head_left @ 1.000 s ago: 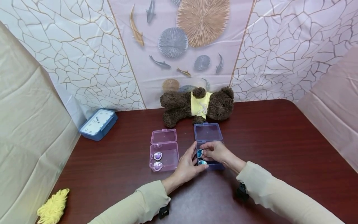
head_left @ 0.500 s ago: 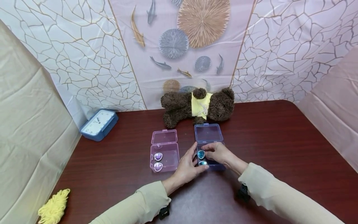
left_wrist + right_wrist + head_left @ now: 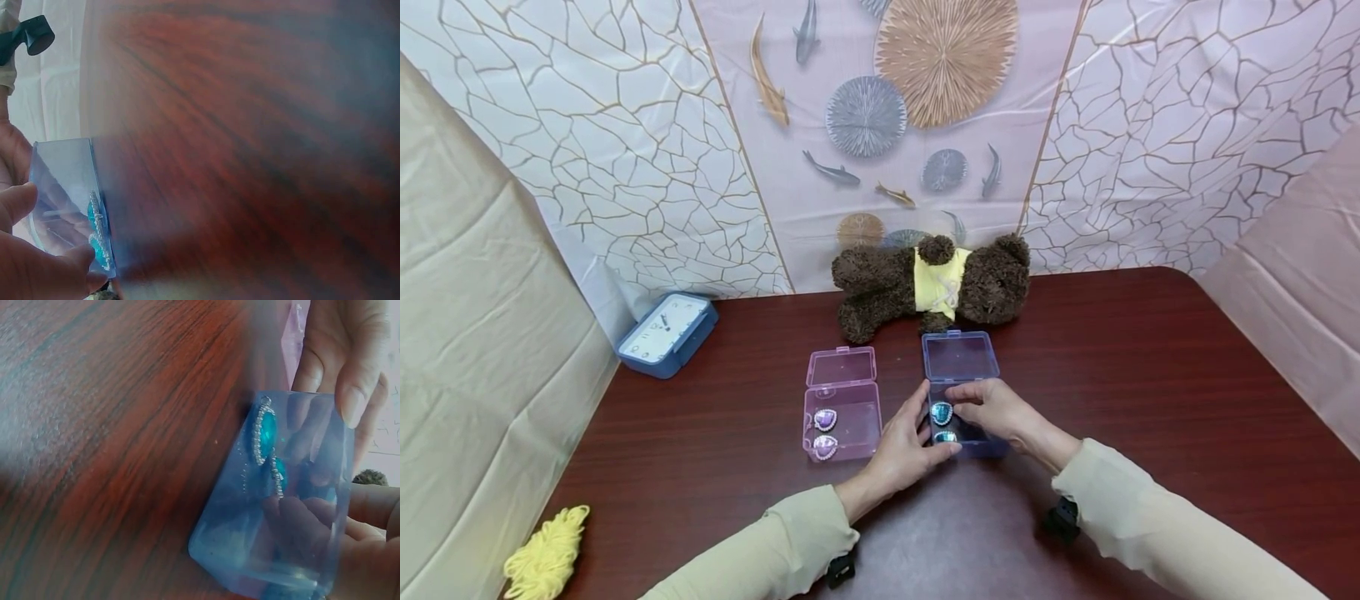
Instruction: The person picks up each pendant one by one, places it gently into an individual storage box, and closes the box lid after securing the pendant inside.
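Observation:
A clear blue plastic box (image 3: 985,448) stands on the table with its lid (image 3: 961,357) raised. Two teal heart-shaped gems with sparkly white borders lie in its left part: the rear gem (image 3: 942,413) and the front gem (image 3: 945,437). My left hand (image 3: 904,446) holds the box at its front left corner, thumb on the front rim, fingers along the left wall. My right hand (image 3: 996,410) reaches into the box, its fingertips just right of the rear gem; nothing shows pinched between them. The right wrist view shows both gems through the front wall (image 3: 250,550).
An uncovered pink box (image 3: 857,421) with two purple heart gems (image 3: 825,419) stands to the left. Behind lie a brown teddy bear (image 3: 992,287) in yellow and, farther left, a blue-framed clock (image 3: 666,333). Yellow yarn (image 3: 547,554) lies at the front left.
The rear teal gem, tilted in my right fingers a second ago, now lies flatter in the box. My right hand has drawn slightly rightward from it. The left hand has stayed put.

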{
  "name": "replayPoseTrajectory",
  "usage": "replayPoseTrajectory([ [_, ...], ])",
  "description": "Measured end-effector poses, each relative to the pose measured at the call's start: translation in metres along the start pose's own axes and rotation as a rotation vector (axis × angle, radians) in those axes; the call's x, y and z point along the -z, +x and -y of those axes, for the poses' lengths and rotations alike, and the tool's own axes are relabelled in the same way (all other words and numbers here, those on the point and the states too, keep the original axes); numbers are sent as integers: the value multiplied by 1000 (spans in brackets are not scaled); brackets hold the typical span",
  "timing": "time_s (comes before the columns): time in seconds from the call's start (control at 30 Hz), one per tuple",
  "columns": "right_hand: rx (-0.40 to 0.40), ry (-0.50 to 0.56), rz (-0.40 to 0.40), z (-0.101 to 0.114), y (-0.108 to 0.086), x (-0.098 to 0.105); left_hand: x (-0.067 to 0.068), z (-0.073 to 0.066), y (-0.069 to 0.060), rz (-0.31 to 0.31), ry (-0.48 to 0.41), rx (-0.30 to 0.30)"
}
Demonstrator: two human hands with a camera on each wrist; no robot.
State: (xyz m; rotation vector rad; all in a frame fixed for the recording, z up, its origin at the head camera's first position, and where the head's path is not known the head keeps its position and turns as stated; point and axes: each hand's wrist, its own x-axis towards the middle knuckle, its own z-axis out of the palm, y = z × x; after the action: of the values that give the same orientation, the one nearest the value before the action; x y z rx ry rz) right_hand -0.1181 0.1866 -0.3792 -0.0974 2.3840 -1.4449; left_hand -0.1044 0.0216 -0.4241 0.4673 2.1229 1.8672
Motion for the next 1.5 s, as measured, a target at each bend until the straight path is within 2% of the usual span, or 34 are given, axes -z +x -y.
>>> replayPoseTrajectory([
  [0.13,21,1,-7,1,-3,5,-1,1,0,-3,-6,2],
  [0.23,51,95,-29,0,-6,15,-1,2,1,1,-22,-2],
  [0.3,82,178,-96,-2,-6,24,-2,2,1,3,-23,-4],
  [0.4,112,290,-253,-9,-2,38,-1,1,1,1,-13,-7],
  [0.47,90,302,-353,-17,3,46,-1,1,0,0,-4,0],
  [0.53,40,317,-394,-27,7,52,-1,1,0,-1,-5,10],
  [0.6,-23,331,-385,-36,11,54,-1,1,-1,-1,-5,17],
  [0.7,-94,356,-328,-42,14,55,-1,1,-1,-1,-6,22],
  [0.87,-125,350,-241,-42,18,58,-1,0,0,-3,-1,13],
  [1.0,-57,345,-218,-39,19,59,0,0,0,-6,-3,9],
  [1.17,124,286,-223,-39,12,59,0,0,1,-17,-6,6],
  [1.27,207,199,-232,-43,5,57,0,0,2,-21,0,9],
  [1.37,211,181,-211,-47,-6,53,0,1,3,-20,1,17],
  [1.5,145,296,-150,-52,-17,47,0,1,2,-1,-44,35],
])
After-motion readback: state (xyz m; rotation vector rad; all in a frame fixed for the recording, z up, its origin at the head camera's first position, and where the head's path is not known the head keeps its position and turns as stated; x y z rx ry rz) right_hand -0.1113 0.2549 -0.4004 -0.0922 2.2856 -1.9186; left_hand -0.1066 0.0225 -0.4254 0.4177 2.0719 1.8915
